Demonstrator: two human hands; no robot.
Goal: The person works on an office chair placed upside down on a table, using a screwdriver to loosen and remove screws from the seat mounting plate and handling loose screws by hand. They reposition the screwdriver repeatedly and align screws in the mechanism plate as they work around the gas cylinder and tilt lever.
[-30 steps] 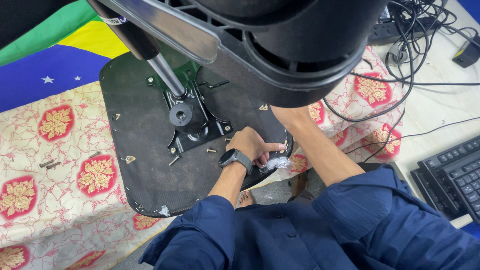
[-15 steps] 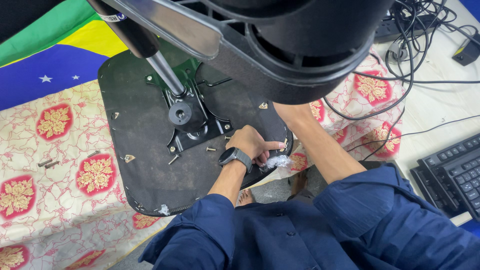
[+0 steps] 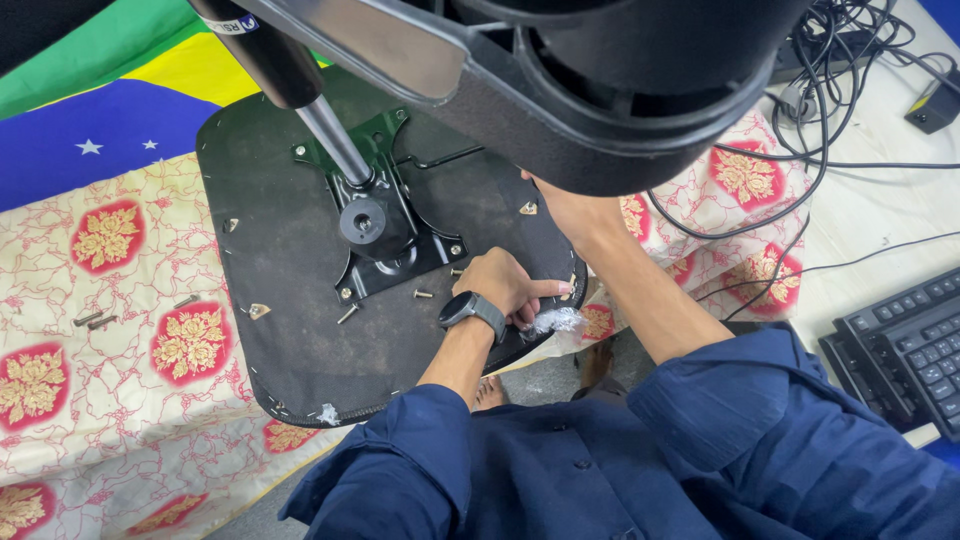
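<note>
Small white and blue label [image 3: 229, 24] on black gas cylinder [image 3: 265, 55], top left

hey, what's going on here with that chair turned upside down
A person in a dark blue shirt works on an upturned chair seat lying on a patterned cloth. The left hand, with a black watch on its wrist, rests at the seat's near edge, touching a bit of white stuffing. The right hand is hidden behind the chair base. Loose screws lie beside the metal bracket.
</note>
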